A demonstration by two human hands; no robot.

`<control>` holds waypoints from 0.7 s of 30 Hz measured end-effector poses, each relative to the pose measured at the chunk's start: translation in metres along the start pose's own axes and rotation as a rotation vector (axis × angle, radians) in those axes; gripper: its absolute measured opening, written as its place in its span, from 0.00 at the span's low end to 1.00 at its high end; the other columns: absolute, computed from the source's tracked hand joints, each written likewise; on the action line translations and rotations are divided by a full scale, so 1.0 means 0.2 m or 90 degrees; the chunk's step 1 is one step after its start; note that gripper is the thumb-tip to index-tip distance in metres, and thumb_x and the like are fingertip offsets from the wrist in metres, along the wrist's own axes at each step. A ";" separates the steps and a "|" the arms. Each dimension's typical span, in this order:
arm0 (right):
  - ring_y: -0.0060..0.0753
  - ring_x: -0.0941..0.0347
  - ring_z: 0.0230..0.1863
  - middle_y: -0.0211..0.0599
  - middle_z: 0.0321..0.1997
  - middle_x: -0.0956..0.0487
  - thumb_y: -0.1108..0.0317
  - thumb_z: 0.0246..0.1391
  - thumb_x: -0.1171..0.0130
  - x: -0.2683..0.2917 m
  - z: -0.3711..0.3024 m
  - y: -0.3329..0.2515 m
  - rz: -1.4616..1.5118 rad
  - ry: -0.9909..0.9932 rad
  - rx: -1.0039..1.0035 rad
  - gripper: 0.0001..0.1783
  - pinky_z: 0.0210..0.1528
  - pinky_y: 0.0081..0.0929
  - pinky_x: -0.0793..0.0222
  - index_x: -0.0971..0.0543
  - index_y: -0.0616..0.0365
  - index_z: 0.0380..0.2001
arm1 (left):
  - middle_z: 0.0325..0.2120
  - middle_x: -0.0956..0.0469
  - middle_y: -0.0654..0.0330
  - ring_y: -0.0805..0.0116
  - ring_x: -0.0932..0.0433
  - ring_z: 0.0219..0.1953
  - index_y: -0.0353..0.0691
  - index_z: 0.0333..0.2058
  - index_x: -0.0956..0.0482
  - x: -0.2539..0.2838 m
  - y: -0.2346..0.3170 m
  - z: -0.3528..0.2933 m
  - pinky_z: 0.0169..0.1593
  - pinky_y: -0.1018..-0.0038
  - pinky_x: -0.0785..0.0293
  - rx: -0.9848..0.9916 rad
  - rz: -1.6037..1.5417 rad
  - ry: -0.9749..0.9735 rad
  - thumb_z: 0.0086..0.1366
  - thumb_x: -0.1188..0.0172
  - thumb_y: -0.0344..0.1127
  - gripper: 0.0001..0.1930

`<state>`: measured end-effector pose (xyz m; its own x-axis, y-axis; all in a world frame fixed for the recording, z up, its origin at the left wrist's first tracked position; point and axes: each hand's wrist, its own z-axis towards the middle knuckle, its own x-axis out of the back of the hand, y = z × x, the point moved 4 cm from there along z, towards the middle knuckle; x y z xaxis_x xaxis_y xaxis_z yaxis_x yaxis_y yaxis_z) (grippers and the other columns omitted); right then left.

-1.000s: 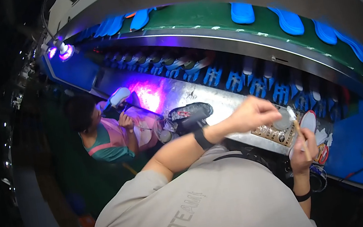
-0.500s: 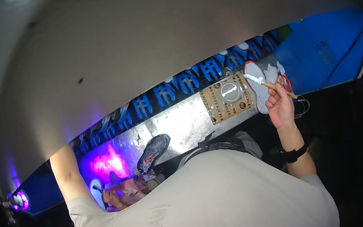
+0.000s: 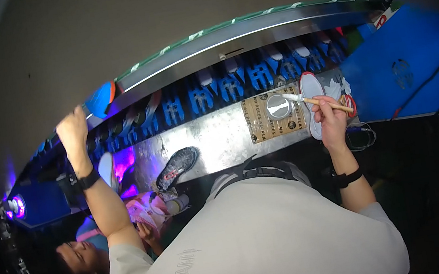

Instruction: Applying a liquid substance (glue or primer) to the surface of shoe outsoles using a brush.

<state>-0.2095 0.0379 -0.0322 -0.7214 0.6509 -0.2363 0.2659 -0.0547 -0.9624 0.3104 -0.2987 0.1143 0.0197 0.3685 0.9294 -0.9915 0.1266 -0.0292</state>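
My left hand (image 3: 73, 128) is raised at the far left. Its fingers are closed at the end of a blue, orange-edged piece (image 3: 101, 101), shoe-like in shape and partly blurred. On the right, my right hand (image 3: 331, 119) grips a brush (image 3: 308, 101) by its wooden handle. The brush's white-coated tip hangs at the right rim of a round container (image 3: 279, 107) of white paste. This container stands on a printed brown sheet (image 3: 258, 125). Beside the right hand lie a white, red-edged shoe sole (image 3: 311, 87) and crumpled white scraps (image 3: 332, 88).
A row of blue clamp-like holders (image 3: 202, 98) runs behind the metal bench (image 3: 213, 132). A dark sole (image 3: 177, 168) lies at the bench's near edge. Blue panels (image 3: 427, 69) close off the right end. At lower left, a co-worker (image 3: 146, 217) holds something pink near a purple light (image 3: 17, 207).
My left hand has come out from behind the grey surface with the blue piece. My right hand has moved the brush from over the white sole to the container. The co-worker now shows more.
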 end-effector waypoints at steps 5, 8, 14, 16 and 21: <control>0.14 0.36 0.23 0.30 0.28 0.21 0.68 0.65 0.46 0.07 0.12 0.19 -0.117 -0.043 -0.016 0.11 0.26 0.12 0.41 0.20 0.64 0.43 | 0.24 0.19 0.52 0.69 0.18 0.24 0.24 0.39 0.20 -0.15 0.13 -0.11 0.23 0.74 0.24 0.291 -0.416 -0.226 0.65 0.37 0.45 0.22; 0.17 0.29 0.23 0.32 0.27 0.19 0.68 0.63 0.44 0.11 0.21 0.34 -0.247 -0.079 -0.026 0.10 0.27 0.16 0.36 0.19 0.64 0.41 | 0.26 0.19 0.57 0.68 0.21 0.23 0.27 0.38 0.20 -0.19 0.13 -0.19 0.23 0.74 0.24 0.374 -0.722 -0.118 0.62 0.34 0.41 0.18; 0.37 0.17 0.32 0.43 0.26 0.16 0.63 0.56 0.40 0.11 0.31 0.48 -0.530 -0.094 0.047 0.11 0.36 0.30 0.26 0.17 0.60 0.33 | 0.30 0.18 0.52 0.57 0.19 0.33 0.34 0.41 0.21 -0.22 0.39 -0.46 0.38 0.64 0.22 0.383 -1.363 -0.167 0.67 0.42 0.44 0.16; 0.44 0.17 0.32 0.45 0.27 0.17 0.60 0.55 0.39 0.11 0.33 0.51 -0.604 -0.104 0.058 0.13 0.36 0.34 0.25 0.16 0.59 0.32 | 0.48 0.22 0.40 0.46 0.22 0.48 0.29 0.54 0.28 -0.26 0.44 -0.54 0.48 0.57 0.23 0.344 -1.486 -0.203 0.70 0.51 0.49 0.27; 0.43 0.17 0.33 0.45 0.28 0.16 0.60 0.54 0.39 0.09 0.33 0.48 -0.606 -0.085 0.046 0.12 0.36 0.34 0.25 0.16 0.58 0.32 | 0.67 0.48 0.31 0.29 0.44 0.67 0.34 0.70 0.51 -0.24 0.65 -0.62 0.63 0.46 0.38 0.260 -1.823 -0.285 0.72 0.67 0.60 0.39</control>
<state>-0.2390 -0.0066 -0.1370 -0.6825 0.3551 0.6388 -0.5056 0.4019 -0.7635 0.1971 -0.1848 0.0208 0.2611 -0.1589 -0.9521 0.8841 -0.3565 0.3019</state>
